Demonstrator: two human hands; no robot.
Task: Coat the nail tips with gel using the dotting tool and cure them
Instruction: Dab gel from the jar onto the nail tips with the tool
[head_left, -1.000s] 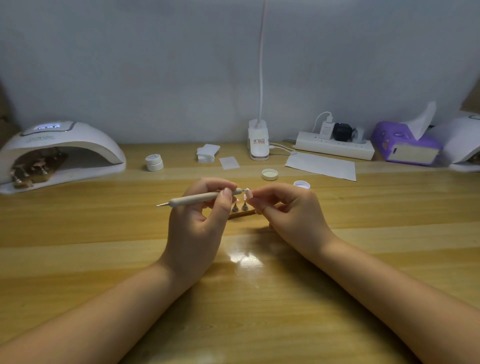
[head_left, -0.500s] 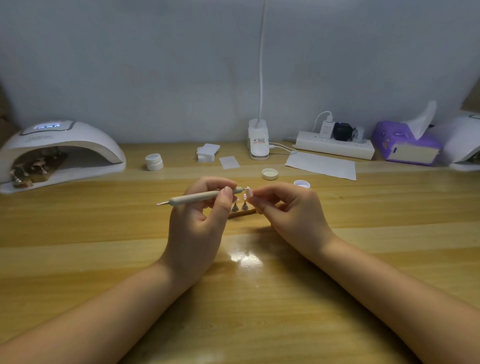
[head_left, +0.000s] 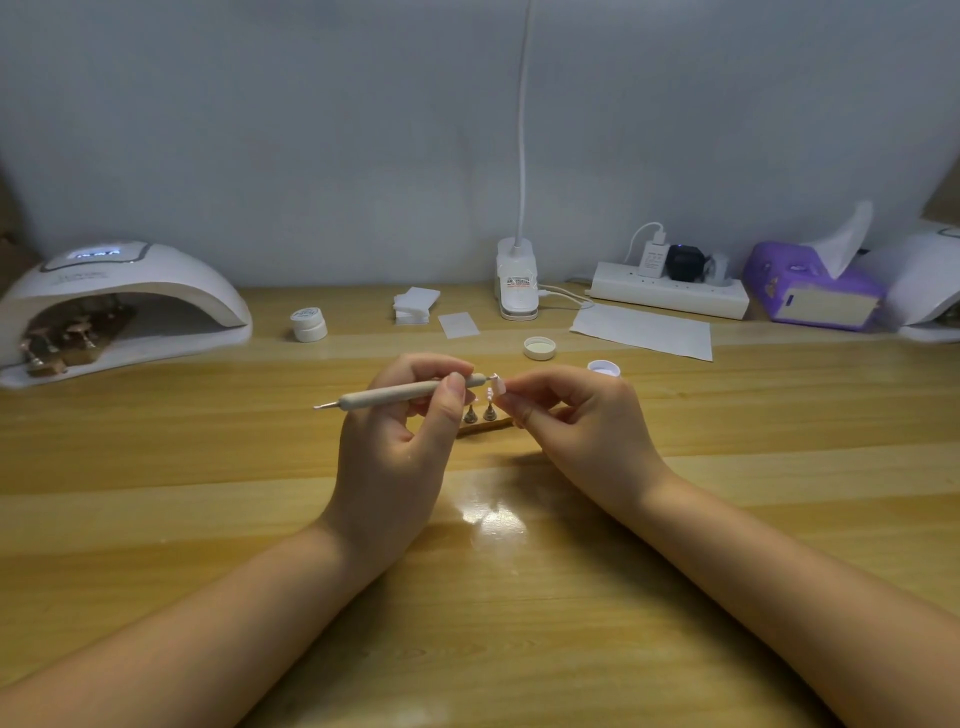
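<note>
Both hands meet at mid-table in the head view. The left hand (head_left: 400, 447) pinches a pale beige, pen-shaped dotting tool (head_left: 410, 393) between thumb and curled fingers. The right hand (head_left: 576, 421) pinches a small pinkish-white nail tip (head_left: 497, 385) at its fingertips. The tool's long axis runs almost level from left to right, rising slightly toward the right, and its right end meets the nail tip just where the 2 hands come closest. The tip sits just right of the left hand and at the right hand's fingertips, so the right hand is the nearer. Below them, 2 small metal stands (head_left: 479, 413) rise from a wooden strip (head_left: 485, 428) on the light wooden table (head_left: 208, 467).

A white open gel pot (head_left: 604, 369) and its loose white lid (head_left: 540, 348) lie just beyond the right hand. A white arched curing lamp (head_left: 119, 291) at far left shows a lit blue display, too blurred to read. Labels on the small closed white jar (head_left: 309, 324) and on the white clip lamp base (head_left: 517, 283) are also illegible.
</note>
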